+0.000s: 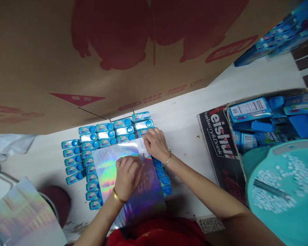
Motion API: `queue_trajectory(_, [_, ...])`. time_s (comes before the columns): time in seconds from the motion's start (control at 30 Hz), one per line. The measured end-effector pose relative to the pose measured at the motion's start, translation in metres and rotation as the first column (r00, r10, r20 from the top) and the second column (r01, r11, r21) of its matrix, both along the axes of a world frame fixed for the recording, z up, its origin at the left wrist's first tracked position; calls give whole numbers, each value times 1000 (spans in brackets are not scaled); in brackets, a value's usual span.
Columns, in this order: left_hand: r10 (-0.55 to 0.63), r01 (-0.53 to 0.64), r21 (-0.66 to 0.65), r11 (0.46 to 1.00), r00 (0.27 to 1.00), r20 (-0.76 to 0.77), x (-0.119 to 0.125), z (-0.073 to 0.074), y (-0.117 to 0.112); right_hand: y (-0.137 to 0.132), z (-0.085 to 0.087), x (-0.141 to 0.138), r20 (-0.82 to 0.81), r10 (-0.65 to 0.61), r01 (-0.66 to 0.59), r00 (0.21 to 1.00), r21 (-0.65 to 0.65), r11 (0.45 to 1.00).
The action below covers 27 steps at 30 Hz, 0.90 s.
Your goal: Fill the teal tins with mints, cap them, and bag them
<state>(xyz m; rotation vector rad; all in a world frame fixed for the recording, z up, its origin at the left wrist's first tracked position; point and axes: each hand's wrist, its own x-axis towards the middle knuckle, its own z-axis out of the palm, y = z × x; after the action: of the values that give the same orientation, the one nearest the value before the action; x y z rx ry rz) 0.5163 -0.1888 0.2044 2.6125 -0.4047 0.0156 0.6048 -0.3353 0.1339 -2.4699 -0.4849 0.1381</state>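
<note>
A shiny holographic bag (pixel 110 164) lies flat on the white table (pixel 184 123) over rows of small blue candy boxes (pixel 105 131). My left hand (pixel 127 177) rests on the middle of the bag, fingers curled and pressing on it. At the bag's far right corner is my right hand (pixel 155 143), its fingers pinched on the bag's white top edge, beside the blue boxes. More blue boxes (pixel 164 179) show along the bag's right side and left side (pixel 74 164).
A large brown cardboard box (pixel 66 54) stands behind the rows. At right a carton (pixel 220 143) holds more blue boxes (pixel 248 109), next to a teal basin (pixel 297 218) of small white pieces. More holographic bags (pixel 20 212) lie at lower left.
</note>
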Motion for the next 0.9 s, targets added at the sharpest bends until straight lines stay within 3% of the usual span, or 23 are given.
queue_trajectory(0.07, [137,-153,-212,965,987,-86,-3,20,-4,-3,1,-1,-8,-22,22,1000,83,996])
queue_trajectory(0.1, [245,-277,-328,903,960,-135,0,28,-6,-4,4,-2,-21,-54,56,998,167,984])
queue_trajectory(0.13, [358,-408,-434,804,913,-195,5,32,-8,-7,7,-4,-51,-88,99,995,276,956])
queue_trajectory(0.2, [503,-600,-584,546,793,-344,20,33,-12,-11,16,-10,-176,-125,199,976,507,838])
queue_trajectory(0.27, [518,-677,-652,342,714,-470,37,26,-15,-15,26,-17,-341,-55,280,939,658,699])
queue_trajectory(0.3, [503,-691,-666,282,697,-510,44,21,-16,-17,30,-20,-414,-7,319,910,691,649])
queue_trajectory(0.37, [471,-705,-670,232,684,-556,56,9,-19,-19,36,-23,-518,29,402,855,696,595])
queue_trajectory(0.47, [462,-720,-638,274,680,-569,68,-10,-23,-23,35,-15,-558,-73,491,826,651,579])
queue_trajectory(0.53, [480,-710,-617,338,694,-536,77,-24,-26,-28,30,-2,-496,-161,476,853,613,630])
queue_trajectory(0.63, [535,-610,-599,518,778,-330,93,-44,-31,-36,19,22,-330,-257,399,908,498,770])
queue_trajectory(0.73, [564,-535,-486,691,820,-99,109,-58,-35,-40,7,41,-208,-292,350,934,351,869])
queue_trajectory(0.9, [604,-591,-231,773,797,-19,120,-68,-37,-38,-12,52,-137,-293,317,946,216,923])
